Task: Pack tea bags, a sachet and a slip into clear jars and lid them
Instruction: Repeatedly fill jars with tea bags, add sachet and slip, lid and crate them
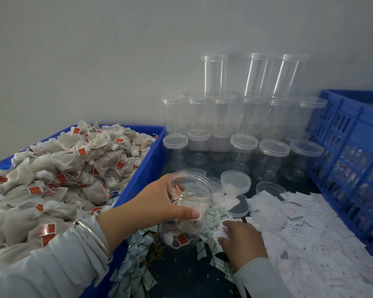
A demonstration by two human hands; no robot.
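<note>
Jar [188, 203] tilted in left hand [157, 203], unlidded; right hand [241, 241] pinches slip [221, 233] at 5 o'clock. Risk: tea bags [190, 224] spill.

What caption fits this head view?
Left hand holds an open jar of tea bags while the right hand reaches among paper slips.

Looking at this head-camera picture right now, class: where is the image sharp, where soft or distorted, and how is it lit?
Head view: dim, flat light, no hard shadows. The tea bags and held jar in the left hand read fairly clearly; the stacked empty jars look hazy, with streaky glare. Wide-angle bend tilts the blue crate; the slips print is too soft to read.
</note>
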